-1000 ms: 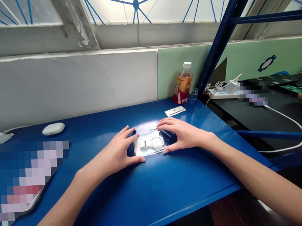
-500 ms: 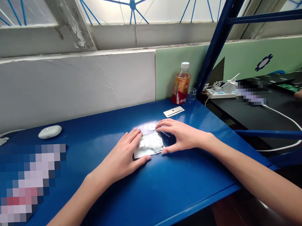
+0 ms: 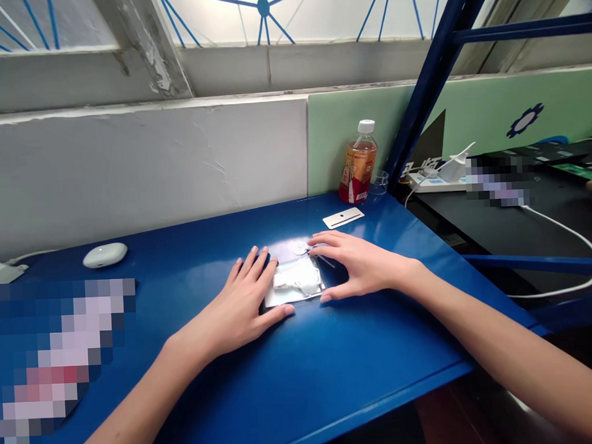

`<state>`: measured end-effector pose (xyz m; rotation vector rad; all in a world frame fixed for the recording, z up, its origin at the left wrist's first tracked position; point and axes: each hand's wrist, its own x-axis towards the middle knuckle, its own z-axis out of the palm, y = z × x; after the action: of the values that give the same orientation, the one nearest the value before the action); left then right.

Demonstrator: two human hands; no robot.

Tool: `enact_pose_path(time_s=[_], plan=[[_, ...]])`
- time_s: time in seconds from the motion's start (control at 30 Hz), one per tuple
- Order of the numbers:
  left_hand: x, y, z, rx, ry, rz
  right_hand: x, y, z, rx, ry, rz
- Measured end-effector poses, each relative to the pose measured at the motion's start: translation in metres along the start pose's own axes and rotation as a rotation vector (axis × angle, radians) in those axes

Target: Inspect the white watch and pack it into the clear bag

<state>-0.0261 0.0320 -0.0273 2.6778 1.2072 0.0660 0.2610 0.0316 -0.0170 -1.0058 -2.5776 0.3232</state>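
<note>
A small, flat, shiny clear packet with whitish contents lies on the blue table; glare hides what is in it. My left hand rests flat over its left end, fingers spread and thumb along the near edge. At the right end is my right hand, its thumb at the near corner and its fingers at the far side, with a wide gap between them. A pale round disc sits at the packet's far edge, close to my right fingertips. Beneath that hand, a thin pale strip shows.
A white card with a dark slot lies behind my hands. Near the wall stands a drink bottle beside a clear cup. A white earbud case is at left, above a blurred-out object. Blue metal posts rise at right.
My left fingers have spread wider and shifted slightly away from me. The right hand stays at the packet's right end. The whole view has shifted a little.
</note>
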Motion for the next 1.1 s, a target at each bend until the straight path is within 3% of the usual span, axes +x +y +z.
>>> enact_pose_path(time_s=[0.27,0.63,0.83,0.97,1.1], plan=[[-0.004,-0.004,-0.016,-0.031,-0.078,-0.089,-0.001,0.002,-0.002,-0.029,-0.007,0.051],[-0.002,-0.005,-0.014,-0.066,-0.041,-0.104,-0.003,0.001,-0.004,-0.063,-0.03,0.083],[-0.003,-0.004,-0.012,-0.022,-0.006,-0.051,-0.002,0.002,-0.002,0.018,-0.068,0.091],[-0.002,0.007,-0.014,-0.029,0.072,0.07,-0.002,0.001,-0.001,0.048,-0.047,0.091],[-0.001,0.016,-0.012,-0.04,0.134,0.1,-0.002,-0.001,-0.001,0.032,-0.028,0.089]])
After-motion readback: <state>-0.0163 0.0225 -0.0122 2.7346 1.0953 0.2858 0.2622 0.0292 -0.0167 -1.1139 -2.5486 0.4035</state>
